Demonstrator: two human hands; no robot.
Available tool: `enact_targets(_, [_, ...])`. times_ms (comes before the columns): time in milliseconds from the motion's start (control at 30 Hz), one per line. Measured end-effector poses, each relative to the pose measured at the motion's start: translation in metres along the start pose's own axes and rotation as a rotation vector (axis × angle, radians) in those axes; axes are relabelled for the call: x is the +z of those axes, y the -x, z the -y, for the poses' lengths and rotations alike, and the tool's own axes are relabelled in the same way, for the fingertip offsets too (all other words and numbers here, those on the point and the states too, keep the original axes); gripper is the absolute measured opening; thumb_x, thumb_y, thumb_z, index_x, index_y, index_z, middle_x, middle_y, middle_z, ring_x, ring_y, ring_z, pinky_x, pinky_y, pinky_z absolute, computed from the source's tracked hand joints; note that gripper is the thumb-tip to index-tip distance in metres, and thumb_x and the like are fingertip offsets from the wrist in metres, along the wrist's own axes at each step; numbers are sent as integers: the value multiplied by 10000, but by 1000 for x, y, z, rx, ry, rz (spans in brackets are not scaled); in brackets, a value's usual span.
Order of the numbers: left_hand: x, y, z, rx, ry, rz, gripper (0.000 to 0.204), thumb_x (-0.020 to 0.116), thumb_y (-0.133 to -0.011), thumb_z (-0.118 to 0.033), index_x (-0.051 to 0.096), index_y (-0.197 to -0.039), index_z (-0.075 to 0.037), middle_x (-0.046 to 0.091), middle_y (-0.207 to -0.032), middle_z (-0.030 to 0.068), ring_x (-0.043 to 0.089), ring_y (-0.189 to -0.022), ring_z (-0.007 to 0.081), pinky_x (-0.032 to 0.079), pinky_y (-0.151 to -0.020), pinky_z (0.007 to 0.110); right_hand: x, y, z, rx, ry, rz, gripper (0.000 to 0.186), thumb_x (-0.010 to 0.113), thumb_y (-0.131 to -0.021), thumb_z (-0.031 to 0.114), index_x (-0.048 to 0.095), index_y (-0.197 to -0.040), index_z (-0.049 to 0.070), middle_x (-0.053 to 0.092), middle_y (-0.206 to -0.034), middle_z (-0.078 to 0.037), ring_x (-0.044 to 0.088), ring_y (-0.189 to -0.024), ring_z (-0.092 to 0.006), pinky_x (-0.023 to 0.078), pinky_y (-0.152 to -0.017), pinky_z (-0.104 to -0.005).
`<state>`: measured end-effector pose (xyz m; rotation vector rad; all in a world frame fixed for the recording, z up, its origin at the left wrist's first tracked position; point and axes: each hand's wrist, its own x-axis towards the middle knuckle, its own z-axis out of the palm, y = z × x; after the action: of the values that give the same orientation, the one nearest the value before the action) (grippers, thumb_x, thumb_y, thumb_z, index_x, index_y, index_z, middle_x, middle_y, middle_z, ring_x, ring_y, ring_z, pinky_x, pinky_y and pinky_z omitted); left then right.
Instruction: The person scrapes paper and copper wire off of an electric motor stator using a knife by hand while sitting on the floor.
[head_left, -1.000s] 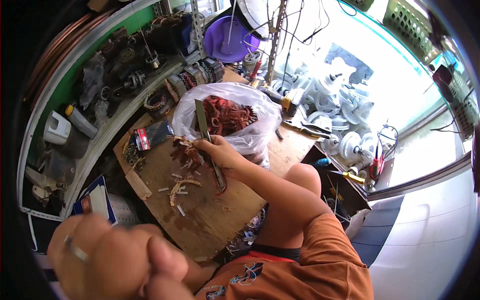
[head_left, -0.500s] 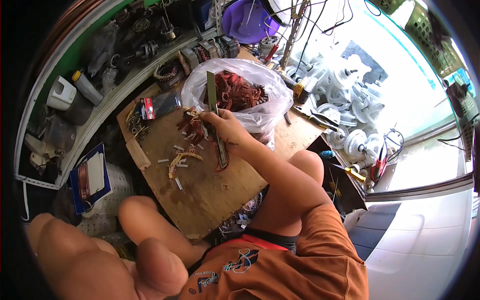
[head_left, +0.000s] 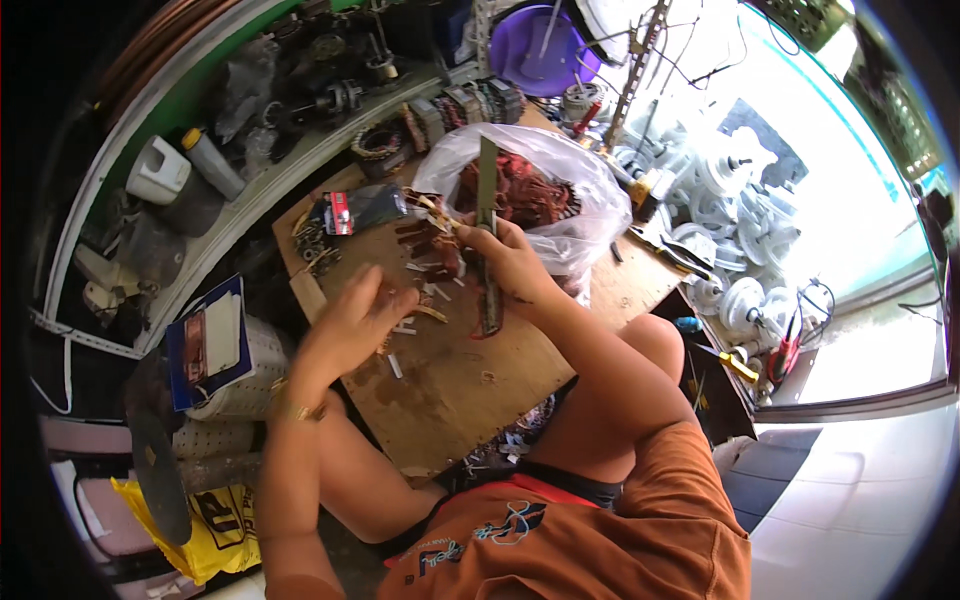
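Observation:
My right hand (head_left: 512, 262) is shut on a long flat grey blade tool (head_left: 487, 180) that stands upright over a wooden board (head_left: 470, 390); its lower end reaches the board. My left hand (head_left: 352, 322) hovers over the board's left part with fingers loosely apart, close to several small pale strips (head_left: 396, 366). It seems to hold nothing. A clump of reddish-brown wire pieces (head_left: 425, 245) lies just left of the blade. Behind it a clear plastic bag (head_left: 595, 190) holds copper windings (head_left: 535, 200).
A shelf at the back left carries motor stators (head_left: 450, 105), a white jug (head_left: 160, 170) and a bottle. A purple basin (head_left: 535, 50) stands at the top. White fan parts (head_left: 740, 230) and hand tools (head_left: 735, 365) lie to the right. A blue-edged box (head_left: 205, 345) sits to the left.
My left hand has come up from the lower left, close to the camera, to above the board. The right hand stays on the blade tool.

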<state>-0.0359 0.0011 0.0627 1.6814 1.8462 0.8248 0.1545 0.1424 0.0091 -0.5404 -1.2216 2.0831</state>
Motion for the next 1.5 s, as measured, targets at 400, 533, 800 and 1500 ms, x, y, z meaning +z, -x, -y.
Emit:
enact_targets(400, [50, -32, 36, -249, 1451, -103, 270, 624, -981, -220, 592, -1211, -82, 666, -1105, 32, 655, -946, 144, 552, -797, 313, 24, 3, -18, 87, 154, -174, 168, 611, -959, 189, 637, -910, 30, 566, -676, 50, 465, -574, -32, 361, -505, -226])
enact_targets(533, [53, -33, 31, -174, 1387, -180, 257, 625, -979, -192, 598, -1201, -66, 671, -1089, 33, 660, -917, 138, 557, -774, 300, 17, -1, -24, 155, 63, -164, 191, 615, -962, 216, 615, -981, 27, 579, -724, 32, 477, -585, -39, 344, -485, -231])
enact_targets(800, [56, -23, 38, -118, 1342, -394, 250, 605, -988, -168, 590, -1201, -38, 672, -1133, 76, 651, -958, 132, 536, -829, 292, 30, 9, -16, -475, 1058, -23, 483, 558, -974, 221, 415, -1420, 106, 640, -918, -204, 626, -855, -410, 483, -776, -446])
enact_targets(1500, [72, -13, 13, -115, 1058, -638, 334, 588, -974, -74, 525, -1302, -95, 629, -1171, 29, 590, -962, 84, 479, -756, 230, 59, 11, -32, -357, 1148, -87, 417, 610, -919, 175, 526, -1328, 177, 627, -1054, -106, 642, -843, -361, 501, -651, -452])
